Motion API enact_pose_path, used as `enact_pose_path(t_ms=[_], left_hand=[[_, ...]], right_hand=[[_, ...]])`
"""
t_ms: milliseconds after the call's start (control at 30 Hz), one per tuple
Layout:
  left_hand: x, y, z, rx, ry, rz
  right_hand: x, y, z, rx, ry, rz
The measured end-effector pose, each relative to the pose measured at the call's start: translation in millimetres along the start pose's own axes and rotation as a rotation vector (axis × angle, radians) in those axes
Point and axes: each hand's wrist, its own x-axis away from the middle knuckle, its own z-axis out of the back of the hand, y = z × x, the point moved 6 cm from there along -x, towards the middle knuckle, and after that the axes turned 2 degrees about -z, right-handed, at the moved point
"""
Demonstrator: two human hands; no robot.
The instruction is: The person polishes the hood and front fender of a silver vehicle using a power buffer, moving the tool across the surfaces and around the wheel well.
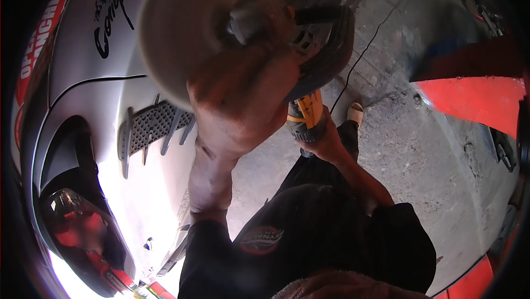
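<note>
A power polisher (307,112) with a yellow-and-black body is held between my two hands, in front of my chest. Its pale round pad (171,28) is blurred and lies near the silver car panel (83,39); whether it touches cannot be told. My left hand (243,86) is closed at the front of the tool, close behind the pad, and covers part of it. Lower down, my right hand (324,140) wraps around the rear of the yellow body.
On the left, the car shows black lettering (116,12), a dark vent grille (157,122) and a side mirror (77,221). A dark cord (361,56) runs over the concrete floor (408,150). A red panel (475,100) stands at the right.
</note>
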Motion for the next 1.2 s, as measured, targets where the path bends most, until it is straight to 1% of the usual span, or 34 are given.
enact_pose_path(t_ms=[33,100,267,300,400,500,600,667,733,800,867,933,1100,1200], left_hand=[[7,2,-1,0.000,-0.043,0.027],[33,10,1,-0.004,-0.130,0.079],[71,33,-10,-0.039,-0.305,0.107],[73,34,-12,-0.036,-0.331,0.106],[67,32,-17,-0.104,-0.359,0.082],[34,29,-16,-0.159,-0.242,0.018],[-3,14,-19,-0.177,-0.120,-0.037],[-23,6,-16,-0.147,-0.045,-0.058],[-32,7,-11,-0.124,-0.005,-0.017],[-40,11,-1,-0.110,0.034,0.019],[-14,9,-10,-0.126,-0.001,0.027],[11,11,-15,-0.133,-0.053,0.040],[65,29,-17,-0.109,-0.249,0.074],[86,35,-22,-0.120,-0.319,0.085]], right_hand=[[6,8,-5,0.013,-0.005,0.013],[18,27,-18,-0.047,-0.055,-0.048],[46,77,-30,-0.086,-0.151,-0.210],[49,81,-31,-0.142,-0.154,-0.216],[42,71,-30,-0.160,-0.175,-0.176],[21,55,-25,-0.116,-0.120,-0.080],[-8,19,-14,-0.039,-0.045,-0.010],[-24,1,-7,-0.077,-0.014,0.053],[-33,-9,-1,-0.018,-0.003,0.045],[-29,-13,-3,-0.042,-0.032,0.060],[-20,-6,-6,-0.036,-0.052,0.055],[-1,22,-15,-0.009,-0.062,0.024],[36,74,-41,-0.199,-0.122,-0.136],[49,94,-50,-0.162,-0.150,-0.172]])
